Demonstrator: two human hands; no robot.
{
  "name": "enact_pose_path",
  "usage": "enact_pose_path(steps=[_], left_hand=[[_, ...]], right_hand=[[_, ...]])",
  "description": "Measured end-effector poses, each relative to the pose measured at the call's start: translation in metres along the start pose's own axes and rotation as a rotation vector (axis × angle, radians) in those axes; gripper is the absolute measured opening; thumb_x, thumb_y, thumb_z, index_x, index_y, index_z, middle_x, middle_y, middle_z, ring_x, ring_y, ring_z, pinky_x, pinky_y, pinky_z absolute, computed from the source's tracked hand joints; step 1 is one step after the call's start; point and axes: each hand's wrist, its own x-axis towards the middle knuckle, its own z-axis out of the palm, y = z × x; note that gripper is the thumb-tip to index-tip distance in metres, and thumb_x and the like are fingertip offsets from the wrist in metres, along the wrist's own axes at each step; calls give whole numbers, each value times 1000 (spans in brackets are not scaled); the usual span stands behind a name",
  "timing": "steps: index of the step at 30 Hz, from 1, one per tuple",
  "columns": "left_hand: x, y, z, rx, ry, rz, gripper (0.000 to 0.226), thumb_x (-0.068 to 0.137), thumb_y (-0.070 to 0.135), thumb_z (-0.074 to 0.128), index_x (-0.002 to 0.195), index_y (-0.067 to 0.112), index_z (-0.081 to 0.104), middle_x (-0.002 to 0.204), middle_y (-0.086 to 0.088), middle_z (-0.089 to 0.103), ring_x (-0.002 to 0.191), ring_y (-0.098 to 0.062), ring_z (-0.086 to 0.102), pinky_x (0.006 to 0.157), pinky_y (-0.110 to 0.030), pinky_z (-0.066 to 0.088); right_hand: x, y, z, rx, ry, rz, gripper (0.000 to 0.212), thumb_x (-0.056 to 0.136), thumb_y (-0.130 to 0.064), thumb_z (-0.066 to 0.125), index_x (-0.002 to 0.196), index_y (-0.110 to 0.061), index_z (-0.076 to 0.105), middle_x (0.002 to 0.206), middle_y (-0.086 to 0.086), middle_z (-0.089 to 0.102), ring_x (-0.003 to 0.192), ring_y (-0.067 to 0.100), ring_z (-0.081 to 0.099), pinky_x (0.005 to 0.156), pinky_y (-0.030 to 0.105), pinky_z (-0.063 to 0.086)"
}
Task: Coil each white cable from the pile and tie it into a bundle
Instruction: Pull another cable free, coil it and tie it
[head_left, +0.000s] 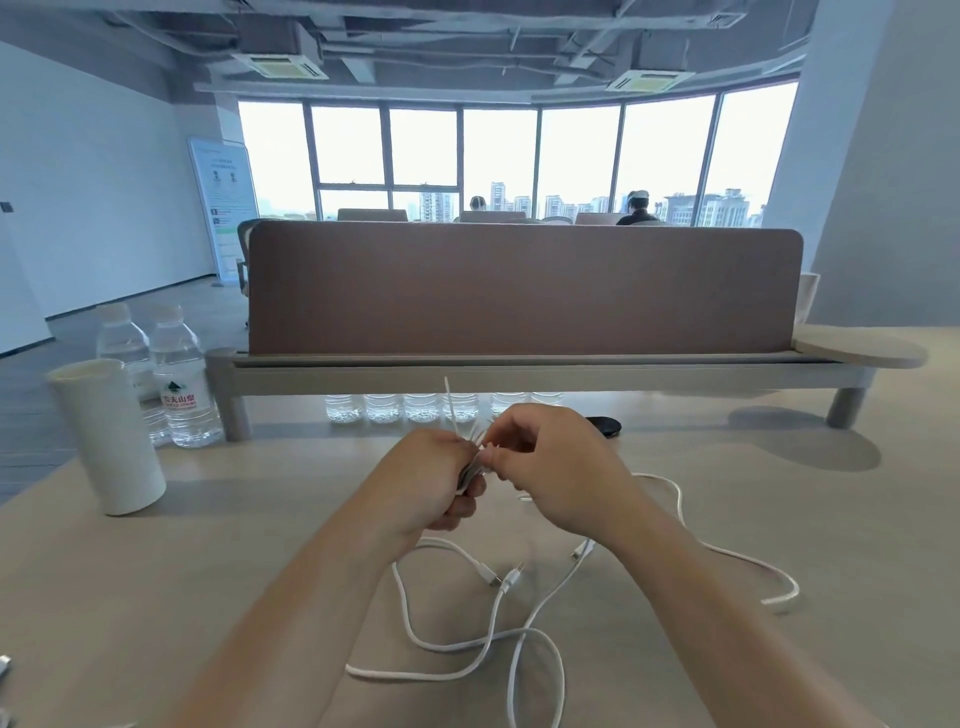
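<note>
Both forearms reached forward over the pale wooden table (182, 545), wrists nearly meeting at mid-frame. Left hand (434, 480) held knuckles-up, fingers curled shut around a small coiled white cable bundle (471, 474) (mostly hidden inside the fist, only a few strands showing). Right hand (550, 467) arched just beside it, thumb and fingertips pinched on the bundle's near edge; touching the left hand there. Thin white tie (450, 405) stood up from between the two hands, slightly tilted. Bundle held above the tabletop, not resting on it.

Loose white cables (467, 644) lay spread on the table beneath and toward the viewer, loops crossing, several connector ends (506, 577) near the middle. One more cable (748, 561) trailed off to the right past the right forearm.

White cup (111, 436) upright at far left; two water bottles (182, 384) just behind it. Brown desk divider (519, 291) across the back.
</note>
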Motion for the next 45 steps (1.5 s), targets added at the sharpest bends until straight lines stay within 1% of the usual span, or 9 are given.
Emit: enact_pose_path(steps=[3, 8, 11, 14, 19, 24, 28, 35, 45], left_hand=[[1, -1, 1, 1, -5, -7, 25, 97, 4, 45, 73, 9, 49, 60, -9, 49, 44, -15, 35, 42, -16, 21], [-1, 0, 2, 2, -8, 0, 29, 97, 4, 44, 69, 8, 51, 61, -10, 49, 42, -16, 35, 42, -16, 20], [0, 2, -2, -30, 21, 6, 21, 96, 3, 41, 83, 2, 58, 62, -9, 50, 42, -16, 34, 41, -15, 20], [1, 2, -3, -65, 37, 13, 22, 98, 4, 39, 92, 1, 60, 63, -9, 51, 43, -15, 34, 40, -15, 20], [1, 4, -8, -56, 68, 34, 21, 99, 4, 41, 85, 4, 57, 65, -11, 53, 43, -16, 36, 42, -16, 22], [1, 2, -6, 11, 83, 46, 18, 97, 1, 42, 85, 3, 56, 68, -14, 52, 42, -16, 38, 45, -18, 23], [1, 2, -5, -8, 71, 46, 24, 97, 3, 42, 77, 7, 53, 70, -14, 52, 44, -17, 40, 46, -19, 25], [1, 2, -4, 15, 76, 60, 26, 98, 4, 44, 76, 7, 57, 67, -12, 54, 47, -18, 46, 44, -19, 32], [0, 3, -2, -42, 63, 42, 26, 96, 3, 47, 70, 6, 52, 64, -11, 50, 45, -18, 43, 44, -18, 29]], right_hand=[[-1, -1, 0, 3, -10, -6, 11, 88, -23, 73, 80, -26, 66, 66, -13, 58, 60, 0, 50, 57, 14, 35], [-1, -3, -1, -9, -8, 27, 16, 89, -21, 71, 75, -25, 64, 68, -10, 61, 59, 3, 51, 59, 22, 39], [-2, -3, -6, 47, 4, 83, 17, 89, -21, 70, 73, -20, 63, 67, -4, 64, 61, 12, 53, 60, 28, 43], [-3, -3, -11, 61, 1, 103, 19, 90, -20, 68, 72, -18, 62, 63, -4, 65, 57, 13, 53, 55, 24, 42], [-6, -6, -16, 87, -55, 82, 14, 92, -13, 66, 79, -12, 64, 62, -6, 65, 51, 6, 51, 49, 14, 39], [-5, -8, -14, 243, -72, 119, 10, 95, -3, 59, 86, -2, 64, 65, 6, 69, 51, 14, 55, 54, 25, 47], [-4, -6, -11, 415, -56, 181, 8, 93, 3, 59, 88, 3, 64, 69, 11, 71, 58, 18, 61, 56, 27, 49], [-2, -3, -6, 410, 17, 168, 3, 90, -3, 68, 87, -1, 68, 73, 8, 72, 65, 18, 66, 74, 37, 59], [-1, -9, 11, 494, 141, 128, 12, 92, 5, 57, 87, -2, 66, 78, 3, 76, 63, 12, 69, 52, 23, 50]])
